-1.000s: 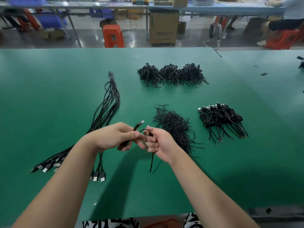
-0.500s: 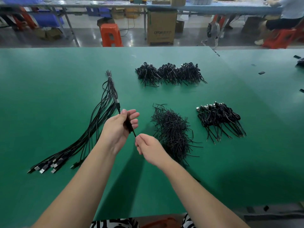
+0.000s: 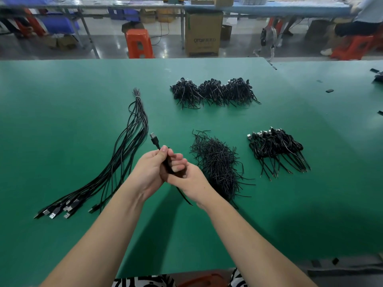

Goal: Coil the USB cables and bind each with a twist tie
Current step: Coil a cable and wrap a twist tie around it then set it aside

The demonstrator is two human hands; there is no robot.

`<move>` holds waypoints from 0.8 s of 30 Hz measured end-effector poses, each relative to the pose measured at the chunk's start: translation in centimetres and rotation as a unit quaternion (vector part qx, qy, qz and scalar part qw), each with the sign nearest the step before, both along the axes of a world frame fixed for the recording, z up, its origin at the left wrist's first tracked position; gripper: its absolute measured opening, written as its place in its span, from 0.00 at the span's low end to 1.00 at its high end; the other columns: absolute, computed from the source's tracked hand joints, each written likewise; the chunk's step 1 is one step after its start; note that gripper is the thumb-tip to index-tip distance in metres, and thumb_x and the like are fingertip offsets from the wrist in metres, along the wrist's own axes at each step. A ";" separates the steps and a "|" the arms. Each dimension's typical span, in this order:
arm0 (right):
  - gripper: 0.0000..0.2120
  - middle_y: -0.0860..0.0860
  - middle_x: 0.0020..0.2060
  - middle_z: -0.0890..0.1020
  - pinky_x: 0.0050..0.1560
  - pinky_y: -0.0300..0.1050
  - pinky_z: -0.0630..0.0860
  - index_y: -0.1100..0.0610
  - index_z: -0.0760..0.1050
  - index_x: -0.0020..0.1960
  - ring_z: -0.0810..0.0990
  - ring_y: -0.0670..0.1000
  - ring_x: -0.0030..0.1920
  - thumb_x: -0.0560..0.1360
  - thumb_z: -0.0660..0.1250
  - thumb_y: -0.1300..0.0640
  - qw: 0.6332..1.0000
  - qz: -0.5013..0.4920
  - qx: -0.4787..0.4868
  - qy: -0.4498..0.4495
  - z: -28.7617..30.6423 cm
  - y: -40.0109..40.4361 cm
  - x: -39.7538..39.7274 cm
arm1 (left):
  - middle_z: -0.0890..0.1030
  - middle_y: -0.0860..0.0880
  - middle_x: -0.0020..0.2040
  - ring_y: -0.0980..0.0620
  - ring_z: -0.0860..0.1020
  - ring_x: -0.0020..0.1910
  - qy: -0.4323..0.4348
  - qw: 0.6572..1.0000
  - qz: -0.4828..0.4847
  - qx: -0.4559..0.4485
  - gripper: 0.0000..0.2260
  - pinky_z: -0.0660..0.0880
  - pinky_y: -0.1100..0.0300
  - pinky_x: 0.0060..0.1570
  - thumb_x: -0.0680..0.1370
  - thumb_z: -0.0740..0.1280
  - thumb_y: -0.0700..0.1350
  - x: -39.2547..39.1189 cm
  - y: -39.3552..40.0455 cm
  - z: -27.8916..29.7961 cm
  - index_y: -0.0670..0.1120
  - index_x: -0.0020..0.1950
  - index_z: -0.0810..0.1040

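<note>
Both hands meet above the green table (image 3: 62, 141). The left hand (image 3: 150, 172) is curled tight around a thin black USB cable (image 3: 165, 164), whose silver plug (image 3: 153, 137) sticks up past the fingers. The right hand (image 3: 187, 179) pinches the same cable; its tail hangs down below. A heap of black twist ties (image 3: 217, 162) lies just right of the hands, long loose black cables (image 3: 124, 154) left, and tied black cable bundles (image 3: 275, 148) farther right.

Our right hand (image 3: 187, 179) now presses against our left hand (image 3: 152, 169), no longer apart below it; the USB cable (image 3: 155, 139) plug now juts above our left fingers.
</note>
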State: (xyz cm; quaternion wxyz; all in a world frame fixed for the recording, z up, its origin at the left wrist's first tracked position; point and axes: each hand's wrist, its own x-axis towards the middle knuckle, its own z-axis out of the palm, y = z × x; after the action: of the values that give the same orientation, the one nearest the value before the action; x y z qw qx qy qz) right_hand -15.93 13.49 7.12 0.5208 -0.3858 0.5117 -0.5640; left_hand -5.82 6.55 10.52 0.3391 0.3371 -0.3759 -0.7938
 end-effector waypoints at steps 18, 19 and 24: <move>0.15 0.39 0.25 0.67 0.42 0.43 0.70 0.44 0.69 0.33 0.66 0.41 0.28 0.64 0.74 0.57 0.994 0.025 0.011 0.103 -2.7 0.6 -0.2 | 0.79 0.37 0.38 0.36 0.82 0.49 -0.098 0.972 -0.209 -0.047 0.15 0.80 0.48 0.53 0.81 0.60 0.45 2.6 0.1 0.7 0.38 0.42 0.78; 0.14 0.38 0.26 0.68 0.42 0.43 0.70 0.45 0.69 0.34 0.67 0.41 0.29 0.64 0.75 0.55 0.993 0.029 0.010 0.114 -2.6 0.7 -0.2 | 0.79 0.37 0.37 0.35 0.81 0.51 -0.104 0.971 -0.209 -0.051 0.15 0.79 0.47 0.54 0.81 0.60 0.45 2.7 0.1 0.8 0.38 0.42 0.79; 0.14 0.39 0.30 0.72 0.40 0.41 0.72 0.48 0.72 0.40 0.70 0.44 0.32 0.64 0.77 0.53 0.990 0.023 -0.006 0.136 -2.8 1.0 -0.8 | 0.81 0.35 0.40 0.31 0.75 0.55 -0.122 0.964 -0.225 -0.078 0.15 0.73 0.42 0.60 0.80 0.62 0.46 2.8 0.3 1.5 0.39 0.40 0.80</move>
State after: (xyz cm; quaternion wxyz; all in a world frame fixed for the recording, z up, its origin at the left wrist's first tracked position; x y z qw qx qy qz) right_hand -16.76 14.46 4.32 0.4568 -0.4743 0.5652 -0.4970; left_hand -3.07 6.85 12.00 0.1285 0.3111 -0.5410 -0.7707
